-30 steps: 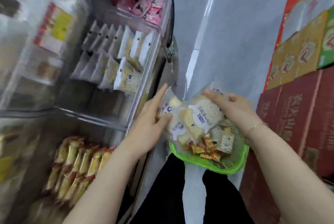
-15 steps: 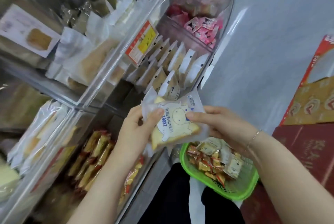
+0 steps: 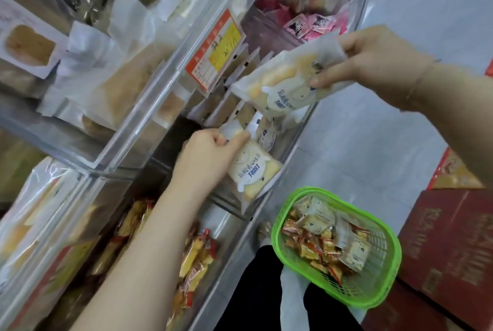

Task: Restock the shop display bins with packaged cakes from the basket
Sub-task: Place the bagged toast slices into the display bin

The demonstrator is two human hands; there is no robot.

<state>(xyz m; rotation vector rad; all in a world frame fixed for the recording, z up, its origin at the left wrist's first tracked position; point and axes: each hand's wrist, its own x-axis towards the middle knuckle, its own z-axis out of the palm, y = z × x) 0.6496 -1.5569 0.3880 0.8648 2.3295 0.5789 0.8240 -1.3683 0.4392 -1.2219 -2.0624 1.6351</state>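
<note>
The restocking is partway through, as I judge it. The clear acrylic display bin (image 3: pixel 290 144) on the shelf already carries a row of toast cake packets (image 3: pixel 240 82) standing on edge toward its back, while the front of that bin shows a bare gap where more can go. 2 further packets are in hand and not yet set down. The green basket (image 3: pixel 373 296) rests on the person's lap and holds a heap of small wrapped cakes (image 3: pixel 320 237), some in orange-red wrappers and some in pale ones, so plenty of stock is left to place.

The left hand (image 3: pixel 205 160) reaches into the front of the bin. Its grip is a pinch: thumb and forefinger close on the top edge of a toast packet (image 3: pixel 253 170), which hangs tilted with its printed face toward the camera, its lower corner near the bin's front wall. Whether the packet touches the bin floor I cannot tell.

The right hand (image 3: pixel 373 61) holds a second toast packet (image 3: pixel 282 88) above the same bin, its grip closed with the thumb on the printed face and the fingers curled behind the packet's upper edge. This packet lies slanted, clear of the standing row beneath it. A bracelet shows at the right wrist.
</note>
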